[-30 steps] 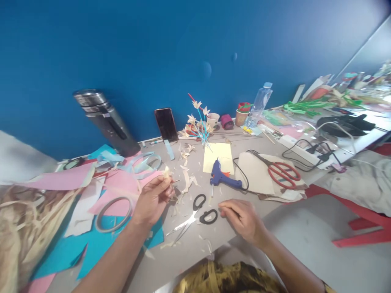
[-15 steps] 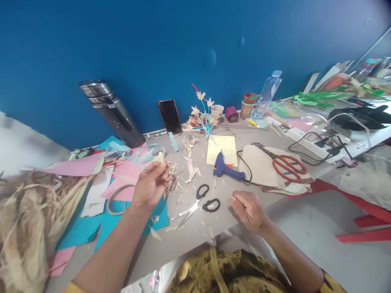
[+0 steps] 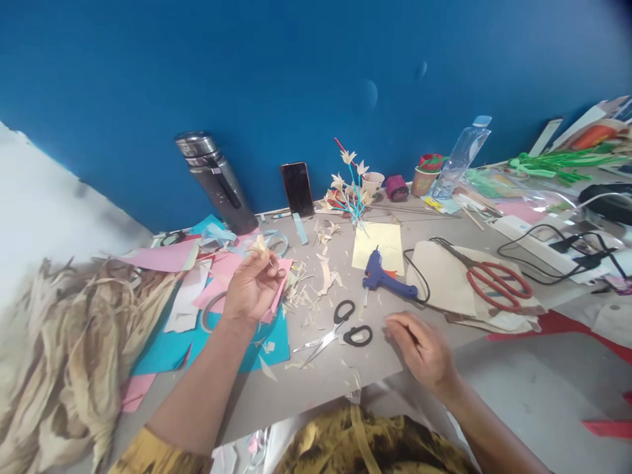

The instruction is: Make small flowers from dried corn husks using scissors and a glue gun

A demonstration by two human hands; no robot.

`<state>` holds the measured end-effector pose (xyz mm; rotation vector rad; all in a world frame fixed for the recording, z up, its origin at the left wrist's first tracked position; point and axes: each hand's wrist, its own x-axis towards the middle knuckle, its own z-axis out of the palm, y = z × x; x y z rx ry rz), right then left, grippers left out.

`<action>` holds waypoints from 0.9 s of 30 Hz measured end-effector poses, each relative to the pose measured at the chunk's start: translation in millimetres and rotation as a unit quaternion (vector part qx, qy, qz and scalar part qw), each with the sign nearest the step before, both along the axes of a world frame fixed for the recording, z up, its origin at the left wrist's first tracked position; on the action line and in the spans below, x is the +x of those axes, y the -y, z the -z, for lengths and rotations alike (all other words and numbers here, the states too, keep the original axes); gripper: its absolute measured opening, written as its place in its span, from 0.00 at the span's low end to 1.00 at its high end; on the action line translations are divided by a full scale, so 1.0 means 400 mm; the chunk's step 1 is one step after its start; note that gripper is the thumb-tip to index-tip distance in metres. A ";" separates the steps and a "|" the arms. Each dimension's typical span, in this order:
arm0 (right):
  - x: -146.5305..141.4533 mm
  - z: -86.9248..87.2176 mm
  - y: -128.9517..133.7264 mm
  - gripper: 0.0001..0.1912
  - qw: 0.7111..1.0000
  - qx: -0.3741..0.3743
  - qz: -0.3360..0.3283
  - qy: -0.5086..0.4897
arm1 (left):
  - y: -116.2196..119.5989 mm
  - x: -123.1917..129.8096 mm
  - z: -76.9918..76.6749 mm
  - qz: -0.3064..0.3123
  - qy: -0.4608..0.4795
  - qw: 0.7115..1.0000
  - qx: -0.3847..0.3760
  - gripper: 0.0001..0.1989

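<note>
The left hand (image 3: pixel 253 289) pinches a small, pale, dry husk piece (image 3: pixel 259 244); the right hand (image 3: pixel 423 350), loosely curled and empty, rests beside black-handled steel scissors (image 3: pixel 336 329).

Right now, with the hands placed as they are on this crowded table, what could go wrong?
1. The right hand rests right beside the black scissors, whose blades lie open; a careless sweep could catch them.
2. The glue gun lies on its side with its cord looping toward that hand; a snag could drag it, and its tip may be hot.
3. The left hand pinches a small husk piece above scattered scraps; if dropped, it could get lost.
</note>
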<state>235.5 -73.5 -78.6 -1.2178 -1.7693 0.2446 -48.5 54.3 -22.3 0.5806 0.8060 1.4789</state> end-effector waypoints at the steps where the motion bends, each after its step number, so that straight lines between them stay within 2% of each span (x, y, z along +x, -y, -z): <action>1: 0.000 -0.007 0.000 0.06 1.000 -0.012 0.008 -0.004 | 0.001 0.002 0.002 -0.001 -0.004 1.000 0.002 0.14; 3: 0.003 -0.029 -0.006 0.05 0.999 -0.037 -0.005 0.002 | 0.004 0.006 0.004 0.001 -0.014 1.000 0.011 0.13; 6: 0.010 -0.078 -0.031 0.10 0.995 -0.061 -0.057 0.053 | 0.010 0.009 0.002 0.012 -0.025 0.999 0.021 0.12; 12: -0.015 -0.163 -0.126 0.08 0.978 -0.054 -0.053 0.194 | 0.007 0.001 0.007 0.007 -0.029 0.999 0.030 0.12; 15: -0.031 -0.184 -0.171 0.08 0.956 -0.070 -0.070 0.278 | 0.000 -0.004 0.013 0.002 -0.021 1.000 0.022 0.13; 19: -0.017 -0.201 -0.229 0.09 0.906 -0.066 -0.035 0.417 | -0.002 -0.003 0.016 0.008 -0.027 0.999 0.028 0.13; 22: 0.002 -0.238 -0.275 0.09 0.882 -0.068 -0.043 0.465 | 0.000 -0.003 0.014 0.013 -0.030 0.999 0.035 0.12; 25: 0.011 -0.329 -0.304 0.11 0.898 -0.082 -0.090 0.423 | -0.001 -0.008 0.013 0.006 -0.025 0.999 0.033 0.12; 27: 0.014 -0.416 -0.298 0.13 0.939 -0.062 -0.101 0.322 | -0.003 -0.012 0.013 0.002 -0.021 0.999 0.031 0.12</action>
